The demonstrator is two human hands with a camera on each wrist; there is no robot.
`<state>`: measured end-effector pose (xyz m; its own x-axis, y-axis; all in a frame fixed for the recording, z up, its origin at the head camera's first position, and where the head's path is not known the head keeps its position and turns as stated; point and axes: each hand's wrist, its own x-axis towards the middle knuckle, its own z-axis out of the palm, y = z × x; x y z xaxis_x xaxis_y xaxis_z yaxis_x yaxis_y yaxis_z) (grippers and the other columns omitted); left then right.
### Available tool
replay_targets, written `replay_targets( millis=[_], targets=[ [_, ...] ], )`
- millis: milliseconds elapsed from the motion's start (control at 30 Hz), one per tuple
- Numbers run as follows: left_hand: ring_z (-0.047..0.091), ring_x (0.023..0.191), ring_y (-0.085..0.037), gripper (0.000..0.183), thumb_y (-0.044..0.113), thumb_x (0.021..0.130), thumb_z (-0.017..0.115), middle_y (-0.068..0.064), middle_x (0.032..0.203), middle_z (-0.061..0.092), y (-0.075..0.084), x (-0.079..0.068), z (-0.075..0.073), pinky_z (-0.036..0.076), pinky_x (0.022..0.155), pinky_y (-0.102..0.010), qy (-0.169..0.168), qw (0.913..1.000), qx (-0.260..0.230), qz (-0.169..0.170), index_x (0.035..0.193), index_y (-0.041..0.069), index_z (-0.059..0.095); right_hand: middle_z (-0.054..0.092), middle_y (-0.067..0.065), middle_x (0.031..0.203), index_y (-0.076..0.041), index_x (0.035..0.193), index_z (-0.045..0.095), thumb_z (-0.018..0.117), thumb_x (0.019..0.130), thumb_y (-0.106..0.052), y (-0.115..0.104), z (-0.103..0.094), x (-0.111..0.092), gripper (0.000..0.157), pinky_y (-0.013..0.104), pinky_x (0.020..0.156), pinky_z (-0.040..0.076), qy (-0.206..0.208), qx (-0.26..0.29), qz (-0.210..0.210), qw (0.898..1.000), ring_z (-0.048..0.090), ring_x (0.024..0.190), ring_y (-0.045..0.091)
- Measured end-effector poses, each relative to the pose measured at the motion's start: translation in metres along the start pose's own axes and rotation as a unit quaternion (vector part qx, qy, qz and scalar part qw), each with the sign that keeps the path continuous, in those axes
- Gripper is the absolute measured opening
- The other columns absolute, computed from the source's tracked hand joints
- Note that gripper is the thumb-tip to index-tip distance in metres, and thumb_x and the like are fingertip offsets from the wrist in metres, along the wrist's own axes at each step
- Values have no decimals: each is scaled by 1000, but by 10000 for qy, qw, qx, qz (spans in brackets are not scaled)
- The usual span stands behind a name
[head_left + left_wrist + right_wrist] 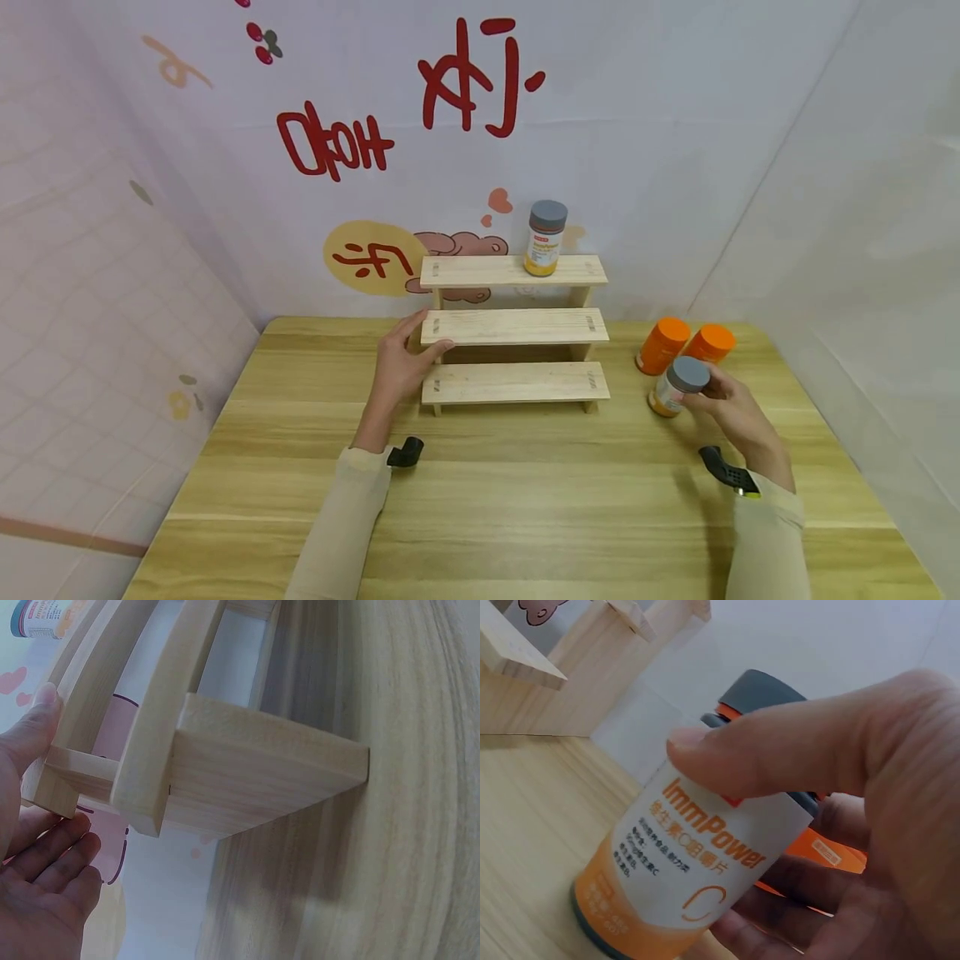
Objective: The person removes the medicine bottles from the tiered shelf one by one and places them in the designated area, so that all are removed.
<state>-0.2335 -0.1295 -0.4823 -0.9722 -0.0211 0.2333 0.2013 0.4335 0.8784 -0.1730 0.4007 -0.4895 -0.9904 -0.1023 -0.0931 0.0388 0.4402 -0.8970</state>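
Note:
My right hand [738, 412] grips a vitamin bottle [682, 862] with a grey lid and a white and orange label. In the right wrist view the thumb lies across the label below the lid, the fingers curl behind, and the bottle leans. At the left end of a three-tier wooden shelf [517, 327], my left hand [401, 358] holds the middle board, thumb on the board and fingers around its end in the left wrist view. A similar grey-lidded bottle [543, 242] stands on the top tier, right of its middle.
Two orange bottles, one nearer [663, 346] and one partly hidden [711, 343], stand behind my right hand. The wooden table [555, 508] ends at a white wall sheet [645, 167] with red characters and drawings. More sheeting rises along both sides.

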Motion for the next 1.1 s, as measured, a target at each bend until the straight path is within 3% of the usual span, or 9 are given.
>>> replay_targets(
  millis=[267, 767, 967, 1100],
  targets=[
    [39, 151, -31, 81, 51, 83, 82, -10, 158, 48, -1, 1, 0, 39, 121, -53, -1, 10000, -15, -37, 153, 24, 50, 57, -25, 124, -14, 153, 43, 72, 98, -23, 1, -4, -2, 63, 9, 87, 47, -93, 41, 14, 9999, 56, 112, -9],
    [37, 152, -30, 83, 52, 83, 82, -8, 159, 48, -3, 1, 1, 38, 122, -53, 11, 10000, -4, -40, 153, 22, 50, 57, -25, 127, -11, 155, 41, 68, 101, -21, -3, -7, -4, 61, 10, 89, 49, -295, 67, -165, 9994, 56, 114, -9],
    [37, 152, -31, 85, 52, 83, 82, -10, 159, 47, -1, 2, 0, 37, 122, -54, 11, 10000, -27, 21, 153, 15, 50, 50, -4, 149, -24, 161, 33, 56, 107, -39, -18, -14, -10, 61, 11, 91, 46, -226, -363, 154, 9990, 49, 120, -10],
    [38, 151, -32, 85, 52, 83, 82, -10, 158, 48, -2, 2, 1, 38, 121, -53, 32, 10000, 22, 30, 152, 13, 51, 39, 13, 161, -29, 163, 30, 51, 108, -40, -25, -17, -14, 59, 13, 91, 43, -166, -503, 89, 9986, 44, 123, -12]
  ],
)
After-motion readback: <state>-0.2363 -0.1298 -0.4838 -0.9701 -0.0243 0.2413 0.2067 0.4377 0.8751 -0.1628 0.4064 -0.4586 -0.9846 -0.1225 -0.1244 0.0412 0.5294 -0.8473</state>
